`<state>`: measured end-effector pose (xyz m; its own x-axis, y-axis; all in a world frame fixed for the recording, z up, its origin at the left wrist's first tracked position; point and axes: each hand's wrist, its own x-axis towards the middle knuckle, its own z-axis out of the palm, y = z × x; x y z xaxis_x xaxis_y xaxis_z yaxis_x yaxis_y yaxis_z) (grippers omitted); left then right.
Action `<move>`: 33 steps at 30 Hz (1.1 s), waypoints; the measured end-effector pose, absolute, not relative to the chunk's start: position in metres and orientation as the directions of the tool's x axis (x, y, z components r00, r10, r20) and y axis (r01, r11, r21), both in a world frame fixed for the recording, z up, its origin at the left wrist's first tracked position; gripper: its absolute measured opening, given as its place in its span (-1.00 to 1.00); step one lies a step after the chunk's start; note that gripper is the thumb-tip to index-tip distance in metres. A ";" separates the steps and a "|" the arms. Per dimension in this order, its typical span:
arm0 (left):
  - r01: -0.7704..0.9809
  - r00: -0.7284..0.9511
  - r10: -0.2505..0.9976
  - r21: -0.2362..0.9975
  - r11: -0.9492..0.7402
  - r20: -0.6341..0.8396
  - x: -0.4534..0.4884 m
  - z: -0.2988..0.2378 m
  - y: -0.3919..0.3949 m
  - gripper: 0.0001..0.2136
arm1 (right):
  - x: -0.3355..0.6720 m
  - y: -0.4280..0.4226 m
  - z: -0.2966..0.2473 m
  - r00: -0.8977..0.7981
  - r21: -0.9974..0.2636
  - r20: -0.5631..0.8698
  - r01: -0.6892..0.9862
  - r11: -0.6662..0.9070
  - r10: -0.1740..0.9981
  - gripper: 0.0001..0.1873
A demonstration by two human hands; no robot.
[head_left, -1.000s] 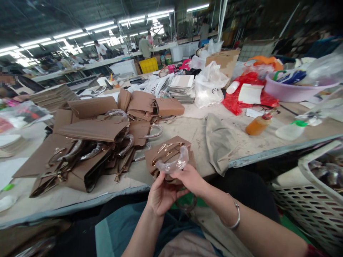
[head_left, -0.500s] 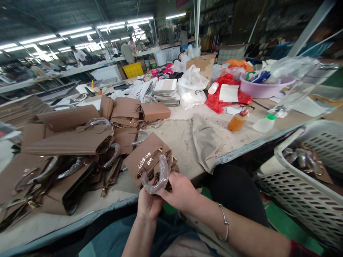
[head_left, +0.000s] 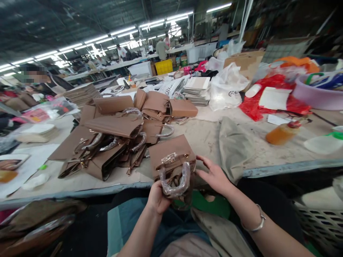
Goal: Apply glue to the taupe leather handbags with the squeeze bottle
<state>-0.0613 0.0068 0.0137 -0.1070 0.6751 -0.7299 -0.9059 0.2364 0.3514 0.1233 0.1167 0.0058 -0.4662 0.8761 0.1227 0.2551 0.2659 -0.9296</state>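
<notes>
A brown handbag [head_left: 171, 151] with gold-coloured metal fittings lies tilted at the table's front edge, its plastic-wrapped handle [head_left: 175, 187] facing me. My left hand [head_left: 159, 200] grips the bag low on its left, with the fingers partly hidden behind it. At the bag's right side is my right hand [head_left: 213, 175], fingers stretched out and apart. Its fingertips are close to the bag's edge; whether they touch it I cannot tell. Left of this bag lies a heap of similar brown handbags [head_left: 112, 126], several with wrapped handles.
A grey-green cloth [head_left: 233, 146] hangs over the table edge at right. Beyond it are a bottle of orange liquid [head_left: 282, 132], a red plastic bag [head_left: 264, 98] and a purple basin [head_left: 316, 94]. A white basket [head_left: 321, 221] stands low at right. A person [head_left: 50, 78] is at far left.
The view has swung to the left. My right hand has come off the bag's handle area and opened out at its right side, while my left hand keeps its hold.
</notes>
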 end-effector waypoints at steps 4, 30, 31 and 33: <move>-0.910 -0.058 0.698 0.325 0.257 -0.713 -0.063 0.004 -0.001 -0.67 | 0.106 0.112 0.008 -0.693 -0.999 0.022 0.017 0.047 0.720 -0.34; -0.933 0.002 0.692 0.248 0.261 -0.722 -0.057 -0.006 0.000 -0.79 | 0.086 0.086 -0.019 -0.572 -0.994 -0.056 0.110 0.009 0.818 -0.64; -0.935 0.013 0.700 0.240 0.262 -0.714 -0.058 -0.004 -0.001 -0.80 | 0.081 0.080 -0.020 -0.557 -0.991 -0.013 0.121 0.065 0.831 -0.71; -0.938 0.034 0.718 0.226 0.263 -0.695 -0.061 -0.002 -0.005 -0.81 | 0.074 0.071 -0.020 -0.557 -0.982 0.029 0.141 0.129 0.830 -0.82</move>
<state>-0.0609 -0.0047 -0.0022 0.0340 0.7184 -0.6948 -0.9380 0.2628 0.2258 0.0738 0.0706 -0.0199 -0.5573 0.8298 0.0288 0.1408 0.1286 -0.9817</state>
